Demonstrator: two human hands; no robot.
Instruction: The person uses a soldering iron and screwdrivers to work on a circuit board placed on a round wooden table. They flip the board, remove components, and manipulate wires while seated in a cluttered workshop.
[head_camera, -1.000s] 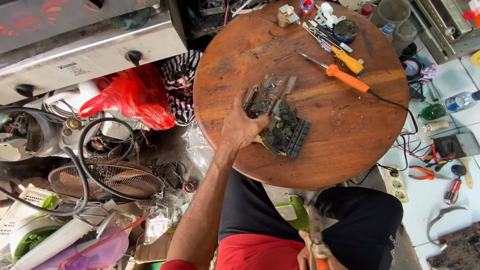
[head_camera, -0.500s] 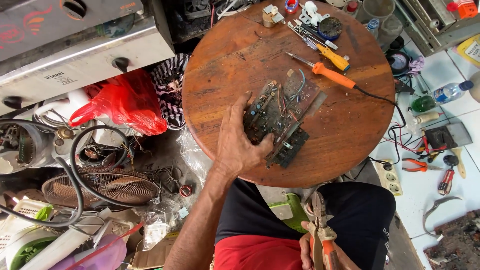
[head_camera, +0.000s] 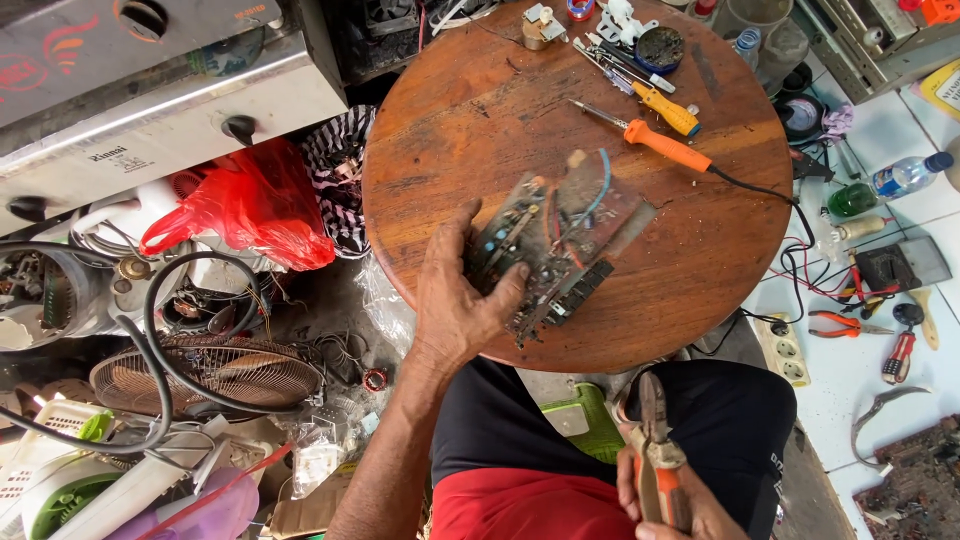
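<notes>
My left hand (head_camera: 462, 300) grips the near edge of a dirty circuit board (head_camera: 560, 245) with wires, which lies on a round wooden table (head_camera: 470, 120). Fingers wrap over the board's left end and the thumb presses on top. Low at the bottom edge, above my lap, my right hand (head_camera: 665, 500) holds a pair of orange-handled pliers (head_camera: 655, 445) with the jaws pointing up toward the table rim.
An orange-handled soldering iron (head_camera: 660, 142), a yellow screwdriver (head_camera: 665, 108) and small parts lie at the table's far side. A red plastic bag (head_camera: 250, 205), a fan grille (head_camera: 205, 375) and a metal stove (head_camera: 150, 90) crowd the left. Pliers (head_camera: 845, 325), bottles and a power strip (head_camera: 782, 350) lie on the right floor.
The left hand has closed on the board and shifted it slightly on the table. The right hand with the pliers has risen into view near my lap.
</notes>
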